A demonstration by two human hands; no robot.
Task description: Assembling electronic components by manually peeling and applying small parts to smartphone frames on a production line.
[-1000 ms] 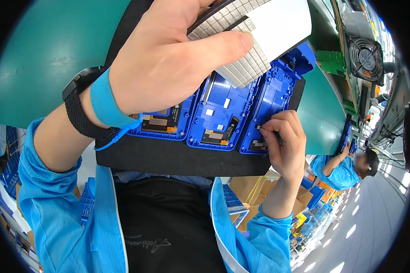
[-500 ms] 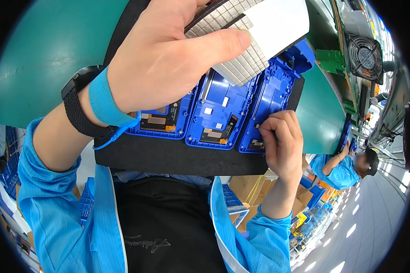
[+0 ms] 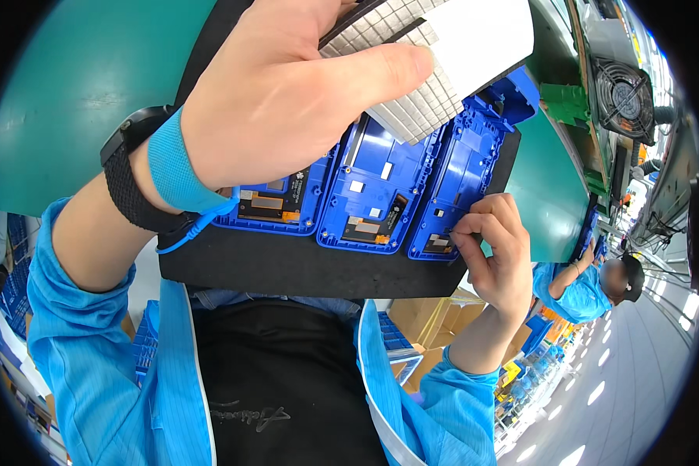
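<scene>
My left hand [image 3: 287,101] grips a sheet of small silver-grey square pads [image 3: 415,109] on a white backing sheet [image 3: 485,39], thumb across the pads. Beneath it lie three blue plastic housings on a black mat. Part of the left housing [image 3: 307,210] is hidden by that hand. The middle housing [image 3: 365,167] carries several pale squares, a black circuit piece and an orange tab. In the right housing [image 3: 462,167] sits a small pale square [image 3: 439,213]. My right hand [image 3: 497,248] is closed beside this housing's near right corner; whether its fingertips hold anything is hidden.
The black mat [image 3: 311,268] lies on a green tabletop [image 3: 78,101]. A blue hinged-looking part [image 3: 516,97] stands at the right housing's far end. A fan [image 3: 623,89] is at the right. Cardboard boxes [image 3: 419,322] stand below the table; another person [image 3: 579,291] works farther right.
My right hand has drawn back to the right and slightly nearer me, uncovering the small square and the black part in the right housing. The left hand with the pad sheet has shifted slightly.
</scene>
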